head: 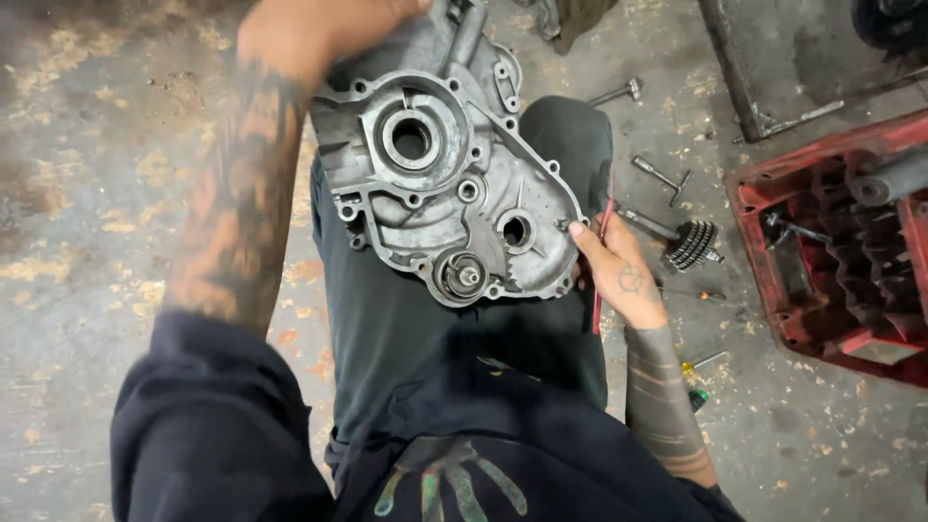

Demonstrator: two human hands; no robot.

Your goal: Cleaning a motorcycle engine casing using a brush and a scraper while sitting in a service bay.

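Steadying grey engine casing on lap

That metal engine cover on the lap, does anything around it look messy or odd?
The engine cover rests on the person's knee, not on a bench. Loose parts lie scattered on the stained floor: a gear shaft, a bolt and a small T-shaped tool. No damage shows.

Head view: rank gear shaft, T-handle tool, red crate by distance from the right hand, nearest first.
From the right hand:
1. Gear shaft, on the floor just right of the hand.
2. T-handle tool, farther up on the floor, above the shaft.
3. Red crate, farthest, at the right edge.
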